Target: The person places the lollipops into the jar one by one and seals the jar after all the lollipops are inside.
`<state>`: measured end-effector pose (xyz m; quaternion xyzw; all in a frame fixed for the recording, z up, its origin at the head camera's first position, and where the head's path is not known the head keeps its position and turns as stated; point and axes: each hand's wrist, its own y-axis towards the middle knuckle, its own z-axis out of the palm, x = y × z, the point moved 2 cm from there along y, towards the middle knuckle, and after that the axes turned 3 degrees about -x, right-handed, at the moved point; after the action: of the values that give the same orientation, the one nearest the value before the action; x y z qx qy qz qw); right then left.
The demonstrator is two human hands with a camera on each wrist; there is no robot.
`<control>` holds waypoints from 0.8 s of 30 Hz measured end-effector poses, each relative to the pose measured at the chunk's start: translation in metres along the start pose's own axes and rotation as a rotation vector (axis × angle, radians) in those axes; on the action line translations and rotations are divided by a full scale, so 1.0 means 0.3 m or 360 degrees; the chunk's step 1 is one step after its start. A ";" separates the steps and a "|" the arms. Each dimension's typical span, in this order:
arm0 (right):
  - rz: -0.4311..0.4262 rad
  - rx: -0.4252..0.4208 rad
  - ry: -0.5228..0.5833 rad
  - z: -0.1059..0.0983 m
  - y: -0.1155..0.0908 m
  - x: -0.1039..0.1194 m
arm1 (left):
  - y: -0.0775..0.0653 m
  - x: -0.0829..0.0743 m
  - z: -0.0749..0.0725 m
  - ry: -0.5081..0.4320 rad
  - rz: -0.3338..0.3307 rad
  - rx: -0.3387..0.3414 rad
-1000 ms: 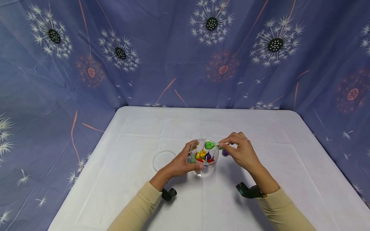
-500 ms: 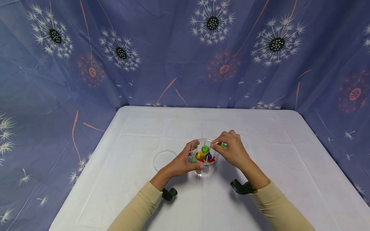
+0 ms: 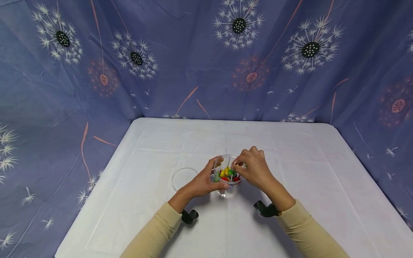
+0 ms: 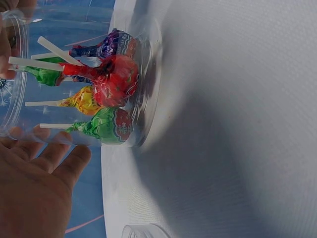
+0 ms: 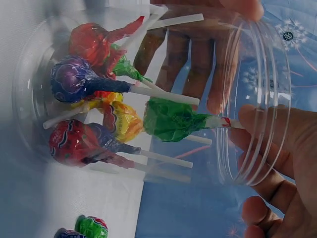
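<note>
A clear plastic jar (image 3: 227, 193) stands on the white table, and my left hand (image 3: 203, 181) grips its side, thumb in front and fingers behind. Several wrapped lollipops lie inside with their sticks toward the mouth: red (image 4: 116, 82), yellow (image 4: 84, 100), green (image 4: 111, 125) and purple (image 5: 72, 82) ones. My right hand (image 3: 255, 167) is at the mouth of the jar. Its thumb and finger pinch the stick of another green lollipop (image 5: 171, 119), whose head hangs inside, just over the others.
The jar's round clear lid (image 3: 173, 179) lies on the table (image 3: 155, 143) to the left. Beyond the jar, on the right, a loose green lollipop (image 5: 93, 227) and a dark blue one (image 5: 69, 234) lie together. A blue dandelion-print cloth (image 3: 180, 64) hangs behind the table.
My right hand has moved left and brought the green lollipop from above the rim, turned it head down and lowered it into the jar. My left hand has stayed on the jar.
</note>
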<state>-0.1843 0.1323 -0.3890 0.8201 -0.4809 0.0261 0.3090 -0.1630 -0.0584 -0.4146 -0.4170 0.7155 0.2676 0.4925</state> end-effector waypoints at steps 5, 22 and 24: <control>-0.0001 -0.0010 0.0010 0.002 -0.004 0.001 | 0.003 0.003 -0.001 -0.0008 0.0020 0.0010; 0.0162 -0.0259 0.0252 -0.087 -0.040 -0.059 | 0.050 0.109 0.023 0.0055 -0.0007 -0.0063; 0.0185 -0.0271 0.0259 -0.093 -0.046 -0.073 | 0.050 0.110 0.023 0.0054 -0.0018 -0.0064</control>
<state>-0.1779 0.1690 -0.3805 0.7568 -0.5014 0.0695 0.4136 -0.1781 -0.0561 -0.4482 -0.4353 0.7158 0.2719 0.4735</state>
